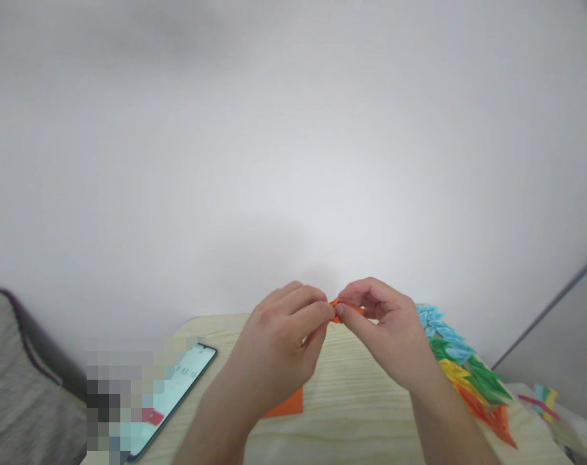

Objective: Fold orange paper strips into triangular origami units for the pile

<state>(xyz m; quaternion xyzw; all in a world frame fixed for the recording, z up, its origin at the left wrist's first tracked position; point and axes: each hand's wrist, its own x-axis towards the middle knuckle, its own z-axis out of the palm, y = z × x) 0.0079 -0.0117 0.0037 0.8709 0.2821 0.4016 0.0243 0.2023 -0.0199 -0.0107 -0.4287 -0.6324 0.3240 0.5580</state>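
Between my two hands, just above the table, is a small piece of folded orange paper (336, 316). My left hand (286, 329) pinches its left end with thumb and forefinger. On the other side, the thumb and fingers of my right hand (383, 320) are closed on the paper's right part. Much of the fold is hidden by my fingertips, so its full shape does not show. Flat on the table below my left wrist lies an orange paper sheet (288, 405), partly covered by that hand.
A phone (186, 381) with a lit screen lies at the table's left, partly blurred out. Folded paper pieces in light blue (441, 329), green (487, 381), yellow (460, 378) and orange (489, 413) line the right edge. A white wall (293, 161) rises behind the wooden table (351, 413). Grey fabric (26, 387) is far left.
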